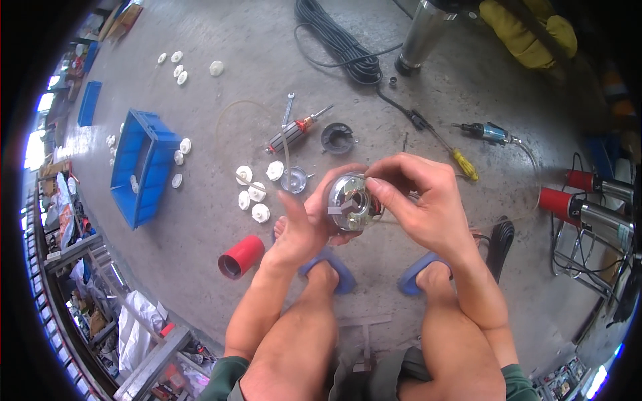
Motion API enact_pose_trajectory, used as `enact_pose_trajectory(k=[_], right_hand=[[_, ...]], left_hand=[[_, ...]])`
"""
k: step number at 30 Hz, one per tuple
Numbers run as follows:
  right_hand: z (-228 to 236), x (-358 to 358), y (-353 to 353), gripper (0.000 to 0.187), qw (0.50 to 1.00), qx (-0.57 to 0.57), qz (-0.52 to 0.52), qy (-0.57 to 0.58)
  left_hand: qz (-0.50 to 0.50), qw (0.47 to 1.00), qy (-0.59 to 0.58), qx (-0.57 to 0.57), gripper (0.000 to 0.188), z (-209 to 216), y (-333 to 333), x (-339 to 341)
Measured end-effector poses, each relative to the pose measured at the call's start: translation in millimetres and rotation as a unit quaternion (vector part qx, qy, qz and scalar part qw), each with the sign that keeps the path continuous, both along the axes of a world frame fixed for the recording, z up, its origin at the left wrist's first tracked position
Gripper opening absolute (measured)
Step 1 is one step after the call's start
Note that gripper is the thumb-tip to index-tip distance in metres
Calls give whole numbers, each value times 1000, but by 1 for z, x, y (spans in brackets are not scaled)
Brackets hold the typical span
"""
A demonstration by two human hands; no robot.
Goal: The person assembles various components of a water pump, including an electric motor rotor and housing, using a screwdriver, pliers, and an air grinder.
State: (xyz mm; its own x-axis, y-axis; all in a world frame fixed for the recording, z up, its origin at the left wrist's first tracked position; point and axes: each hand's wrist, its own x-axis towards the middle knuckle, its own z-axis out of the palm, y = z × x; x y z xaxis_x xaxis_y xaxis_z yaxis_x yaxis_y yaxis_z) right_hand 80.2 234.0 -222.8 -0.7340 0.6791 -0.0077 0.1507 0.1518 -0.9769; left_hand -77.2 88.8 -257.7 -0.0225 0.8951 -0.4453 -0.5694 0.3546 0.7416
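Note:
Cradled in my left hand (pixel 301 230) is a round metal motor housing (pixel 358 215), its open face turned up, with dark and brassy parts inside. The fingers of that hand curl round its side while the thumb sticks out, away from it. My right hand (pixel 428 204) pinches thumb and fingers together at the housing's upper right rim. Whatever lies between those fingertips is hidden. Beyond the hands lie a dark ring-shaped part (pixel 338 138), a motor rotor (pixel 291 136) and a wrench (pixel 288 109). A small metal cap (pixel 294 179) sits just left of the housing.
White round parts (pixel 257 192) and a red cylinder (pixel 241 256) lie to the left, near a blue bin (pixel 142 167). Rightward are a yellow-handled screwdriver (pixel 464 164), a blue air tool (pixel 487 133) and red-ended metal cylinders (pixel 562 204). Coiled black cable (pixel 341 43) lies farther off.

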Motion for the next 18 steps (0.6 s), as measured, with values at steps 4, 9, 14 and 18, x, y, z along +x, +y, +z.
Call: enact_pose_trajectory(k=[4, 9, 14, 18], right_hand=[[-13, 11, 7, 11, 999, 2, 26, -29], [-16, 12, 5, 10, 996, 74, 41, -26], [-20, 10, 10, 13, 987, 157, 43, -8], [-23, 9, 10, 15, 989, 140, 39, 5]], left_hand=[[-6, 998, 45, 53, 95, 6, 3, -1], [-9, 999, 47, 3, 90, 8, 5, -2], [-4, 999, 31, -16, 88, 12, 5, 0], [-2, 999, 48, -5, 89, 16, 3, 2]])
